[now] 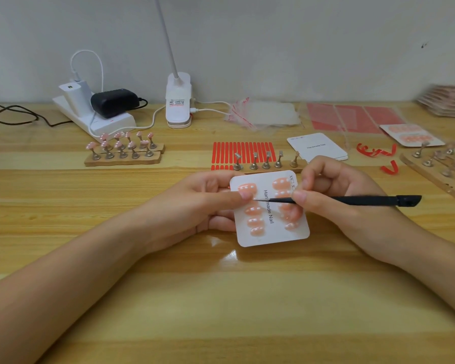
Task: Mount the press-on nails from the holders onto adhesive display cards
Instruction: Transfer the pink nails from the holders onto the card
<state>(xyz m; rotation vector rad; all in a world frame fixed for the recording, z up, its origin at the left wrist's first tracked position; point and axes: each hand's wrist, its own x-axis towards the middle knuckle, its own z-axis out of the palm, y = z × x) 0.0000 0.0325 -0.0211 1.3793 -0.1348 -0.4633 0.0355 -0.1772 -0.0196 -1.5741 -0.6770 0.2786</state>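
A white display card (272, 236) printed "Handmade Nail" is held above the table by my left hand (208, 199), thumb pressed on its left column. Several pink nails with white dots (254, 219) sit on it in two columns. My right hand (334, 190) pinches black tweezers (352, 200), whose tip meets the card just beside my left thumb. Behind the card stands a wooden strip of bare metal holders (267, 161). Further left, a wooden holder rack (124, 149) carries several pink nails.
A red adhesive strip sheet (243, 151) lies behind the holders, blank cards (318, 148) to its right. A finished card (411, 135), red sheets (352, 118), peeled red strips (376, 152) and more empty holders (447, 164) lie right. A power strip (95, 111) and clip lamp (177, 101) stand at the back.
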